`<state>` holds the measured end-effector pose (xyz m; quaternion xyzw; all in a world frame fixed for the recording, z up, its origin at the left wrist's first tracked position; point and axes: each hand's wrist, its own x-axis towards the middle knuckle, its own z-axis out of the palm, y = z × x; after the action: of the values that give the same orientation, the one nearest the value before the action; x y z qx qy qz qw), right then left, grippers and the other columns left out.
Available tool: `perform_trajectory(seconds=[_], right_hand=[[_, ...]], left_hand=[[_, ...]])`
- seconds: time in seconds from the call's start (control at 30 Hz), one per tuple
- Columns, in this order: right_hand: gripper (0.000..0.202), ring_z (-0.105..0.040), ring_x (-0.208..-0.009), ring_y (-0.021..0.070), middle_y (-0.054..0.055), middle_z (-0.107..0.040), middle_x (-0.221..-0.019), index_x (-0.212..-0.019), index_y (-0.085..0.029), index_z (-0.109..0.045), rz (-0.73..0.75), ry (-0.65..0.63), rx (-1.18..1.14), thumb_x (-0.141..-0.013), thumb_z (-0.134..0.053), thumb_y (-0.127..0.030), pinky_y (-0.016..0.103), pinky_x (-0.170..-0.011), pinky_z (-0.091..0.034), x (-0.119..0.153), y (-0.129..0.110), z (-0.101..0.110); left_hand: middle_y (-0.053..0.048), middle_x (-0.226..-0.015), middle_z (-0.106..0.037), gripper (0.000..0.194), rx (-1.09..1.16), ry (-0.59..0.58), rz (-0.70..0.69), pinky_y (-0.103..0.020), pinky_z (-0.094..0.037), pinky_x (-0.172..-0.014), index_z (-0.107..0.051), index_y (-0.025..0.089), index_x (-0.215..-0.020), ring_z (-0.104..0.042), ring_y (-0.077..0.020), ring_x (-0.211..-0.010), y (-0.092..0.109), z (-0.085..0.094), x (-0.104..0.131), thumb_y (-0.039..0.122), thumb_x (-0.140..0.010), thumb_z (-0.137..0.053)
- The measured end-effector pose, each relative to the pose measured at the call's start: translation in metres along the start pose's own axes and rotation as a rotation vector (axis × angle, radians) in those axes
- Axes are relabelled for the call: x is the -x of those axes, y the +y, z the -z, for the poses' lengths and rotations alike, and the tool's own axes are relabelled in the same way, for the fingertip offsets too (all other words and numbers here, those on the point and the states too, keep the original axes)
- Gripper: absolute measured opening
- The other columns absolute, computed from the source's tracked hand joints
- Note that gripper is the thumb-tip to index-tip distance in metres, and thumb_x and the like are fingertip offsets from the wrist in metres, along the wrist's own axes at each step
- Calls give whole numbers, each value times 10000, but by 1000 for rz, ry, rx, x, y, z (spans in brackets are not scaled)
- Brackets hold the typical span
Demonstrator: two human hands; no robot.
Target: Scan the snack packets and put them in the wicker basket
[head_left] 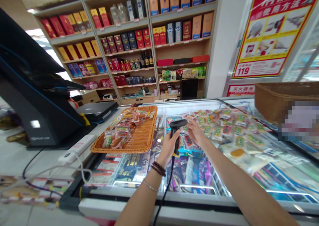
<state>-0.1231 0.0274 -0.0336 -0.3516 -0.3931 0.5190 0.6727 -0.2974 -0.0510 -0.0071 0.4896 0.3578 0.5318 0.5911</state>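
My left hand point(170, 146) is wrapped round the handle of a black barcode scanner point(178, 123), whose cable hangs down over the freezer's front edge. My right hand point(194, 130) is just right of the scanner's head, fingers bent together; what they hold, if anything, is too small and blurred to name. Below and beyond the hands, wrapped snack packets point(217, 131) lie spread over the freezer's glass top. To the left, an orange wicker tray point(142, 138) carries several packaged sausage-like snacks point(119, 133).
A black checkout machine point(37, 96) stands at the left, beside a flat scale point(98, 110) and a white box point(77, 148) with cables. A brown basket point(281, 100) is at the right. Shelves point(131, 20) of boxes rise behind the freezer point(124, 207).
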Motion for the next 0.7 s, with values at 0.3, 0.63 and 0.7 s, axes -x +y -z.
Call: perform_trajectory(seconds=[0.3,0.63,0.7], right_hand=[[524,-819,-947,276,-20,-831,-888,-1094,-328,-813,-10,-24,-41,-608,-1007,-364,420,-908,-651,-4,5,4],[490,-842,-1074,292,-5,-875,-983,-1049,-333,-803,-6,-20,-44,-602,-1003,-355,397,-951,-658,-5,7,5],[515,-837,-1066,296,0,-877,-989,-1069,-339,-804,-1,-35,-28,-593,-997,-363,401,-946,-655,-5,7,5]], left_hand=[[35,-617,-605,727,-45,58,-79,-262,-350,-444,-644,251,-824,-471,-102,-447,-2,3,-1,892,-734,-974],[22,-630,-620,661,-82,67,-100,-269,-342,-432,-694,241,-846,-469,-101,-437,2,8,1,825,-760,-990],[22,-632,-624,652,-77,66,-93,-265,-342,-434,-692,241,-845,-474,-102,-440,1,8,1,812,-768,-997]])
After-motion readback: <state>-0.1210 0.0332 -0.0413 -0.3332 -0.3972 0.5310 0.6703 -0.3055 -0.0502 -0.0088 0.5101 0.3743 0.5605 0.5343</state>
